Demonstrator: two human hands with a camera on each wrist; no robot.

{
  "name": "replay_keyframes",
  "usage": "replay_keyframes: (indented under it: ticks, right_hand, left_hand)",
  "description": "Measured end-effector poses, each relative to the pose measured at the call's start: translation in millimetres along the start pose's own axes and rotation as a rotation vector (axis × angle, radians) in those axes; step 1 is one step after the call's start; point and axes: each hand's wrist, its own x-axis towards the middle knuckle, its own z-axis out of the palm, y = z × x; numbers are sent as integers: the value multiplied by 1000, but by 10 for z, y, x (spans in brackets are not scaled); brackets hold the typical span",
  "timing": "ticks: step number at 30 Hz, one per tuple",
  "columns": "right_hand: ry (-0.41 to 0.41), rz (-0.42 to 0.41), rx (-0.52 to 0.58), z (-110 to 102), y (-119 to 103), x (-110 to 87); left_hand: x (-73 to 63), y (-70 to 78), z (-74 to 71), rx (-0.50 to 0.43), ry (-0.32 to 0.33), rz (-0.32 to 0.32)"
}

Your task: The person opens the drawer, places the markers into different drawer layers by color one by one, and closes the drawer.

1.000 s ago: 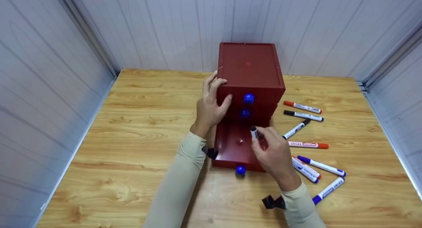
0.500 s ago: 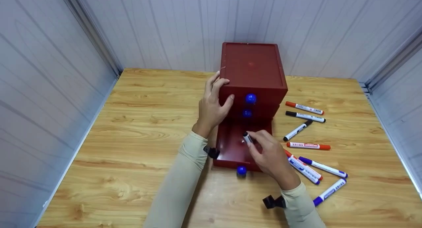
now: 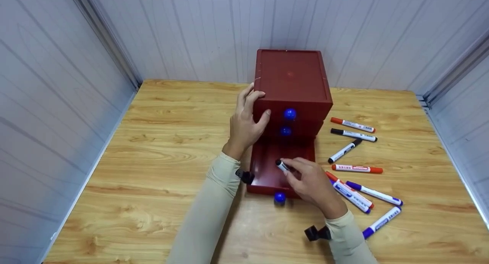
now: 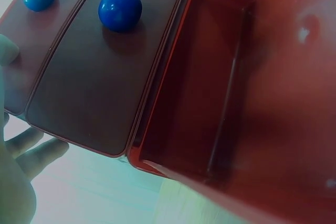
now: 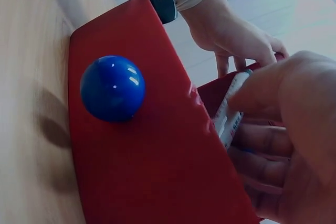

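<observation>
While my left hand (image 3: 244, 120) braces the red drawer chest (image 3: 292, 88), fingers curled round its corner, my right hand (image 3: 309, 182) has carried the black-capped marker (image 3: 283, 166) lower, pinched over the open bottom drawer (image 3: 267, 172); I judge it nearly ready to drop.

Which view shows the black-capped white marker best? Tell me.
The head view: the black-capped white marker shows cap and barrel, pinched by the right hand over the open red bottom drawer. Right wrist shows only some barrel; left wrist, nothing.
</observation>
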Motion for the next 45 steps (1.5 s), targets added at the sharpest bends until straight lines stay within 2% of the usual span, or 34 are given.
replay_keyframes:
  ticks: [7, 11, 15, 24, 32, 45]
  right_hand:
    - [-78, 73, 124, 54, 10, -10]
    - [-98, 118, 130, 67, 1, -13]
    - [-127, 107, 126, 86, 0, -16]
    - [-172, 117, 47, 103, -28, -5]
    - [-218, 143, -16, 38, -112, 91]
    - [-297, 107, -73, 46, -79, 201]
  left_hand:
    - [-10, -5, 6, 2, 1, -9]
    - [-10, -7, 9, 4, -3, -10]
    - [-6, -4, 7, -2, -5, -14]
    - [-2, -6, -3, 4, -14, -12]
    - [15, -10, 10, -12, -14, -4]
    - [-2, -26, -5, -3, -11, 0]
